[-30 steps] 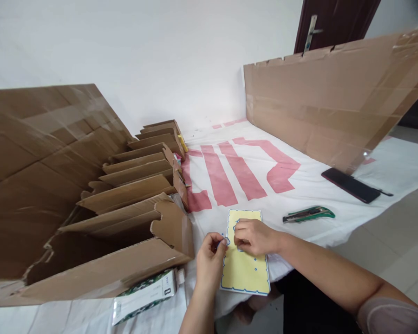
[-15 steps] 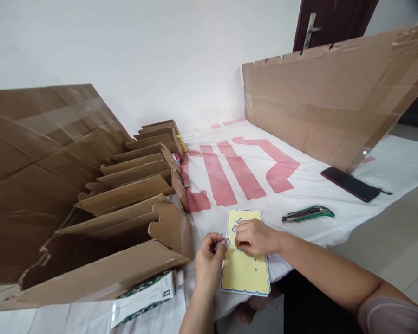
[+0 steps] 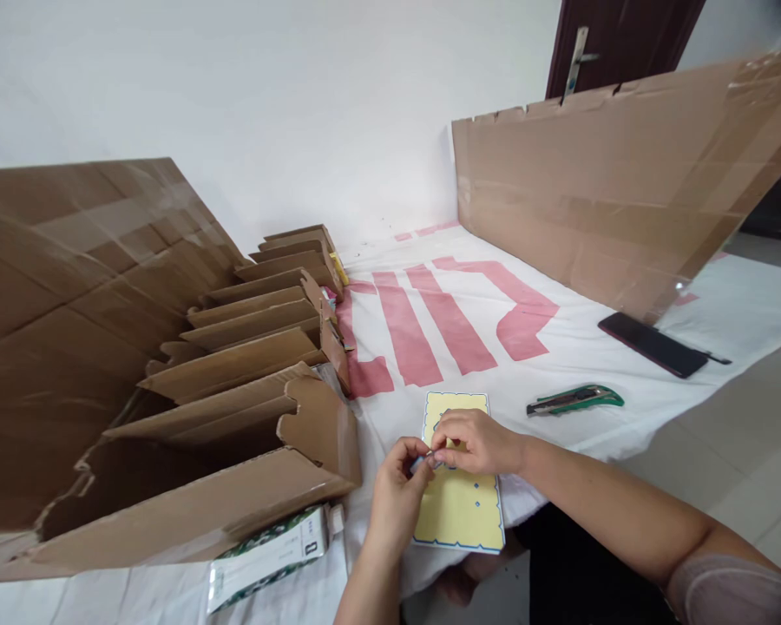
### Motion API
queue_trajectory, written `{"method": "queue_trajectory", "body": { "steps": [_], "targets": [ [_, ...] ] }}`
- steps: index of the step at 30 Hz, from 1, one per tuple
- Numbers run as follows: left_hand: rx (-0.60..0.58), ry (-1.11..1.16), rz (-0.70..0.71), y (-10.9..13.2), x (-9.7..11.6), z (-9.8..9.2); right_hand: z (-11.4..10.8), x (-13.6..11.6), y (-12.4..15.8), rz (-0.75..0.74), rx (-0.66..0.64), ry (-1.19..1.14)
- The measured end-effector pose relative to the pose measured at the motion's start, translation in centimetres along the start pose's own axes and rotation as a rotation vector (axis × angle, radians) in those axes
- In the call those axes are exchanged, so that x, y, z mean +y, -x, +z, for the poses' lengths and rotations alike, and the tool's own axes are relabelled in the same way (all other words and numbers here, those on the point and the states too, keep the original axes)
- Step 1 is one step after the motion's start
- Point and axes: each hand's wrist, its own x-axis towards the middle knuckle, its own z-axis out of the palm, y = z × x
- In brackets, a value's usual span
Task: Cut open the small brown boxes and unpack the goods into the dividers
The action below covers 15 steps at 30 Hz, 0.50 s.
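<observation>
On the far left of your table, you've got a big taped-up cardboard sheet [image 3: 84,286] standing upright, with a row of open cardboard boxes [image 3: 201,503] lined up beside it. Just in front of the nearest box there's a white and green tube [image 3: 270,560] lying on its side, cap pointing right.

Next along is your left hand [image 3: 397,499], thumb and index finger pinched on a small bluish piece [image 3: 420,463], mostly covered by your fingers. It sits over the left edge of the yellow card [image 3: 459,516], which lies on the white cloth [image 3: 387,421] near the table's front edge. The card has a blue wavy border and a couple of tiny blue diamonds. Your right hand [image 3: 475,441] comes in over the card, fingers narrow and tips meeting the left ones at the piece; can't tell if they've got a grip on it too.

Right of that hand lies a green cutter [image 3: 576,399], well apart from the card. A second tall cardboard sheet [image 3: 612,182] stands farther back, and a black phone [image 3: 654,345] lies by its near end.
</observation>
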Motion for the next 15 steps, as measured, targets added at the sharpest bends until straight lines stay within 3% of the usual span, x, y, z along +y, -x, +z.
{"method": "queue_trajectory", "body": {
  "steps": [3,6,8,11,15],
  "targets": [
    [0.014,-0.013,-0.025,-0.1,0.0,0.1,-0.2,0.0,-0.1,0.044,0.052,0.019],
    [0.037,-0.041,-0.069,-0.1,0.1,0.0,-1.1,0.4,-0.2,0.243,0.069,0.07],
    [0.033,-0.084,-0.088,0.0,0.2,0.0,-1.9,0.7,-0.1,0.38,-0.055,0.122],
    [0.026,-0.16,-0.092,0.0,0.1,-0.1,-2.7,1.1,-0.1,0.453,-0.276,0.249],
    [0.037,-0.135,-0.079,-0.1,-0.3,-0.3,-3.1,0.9,-0.2,0.492,-0.274,0.345]
  ]
}}
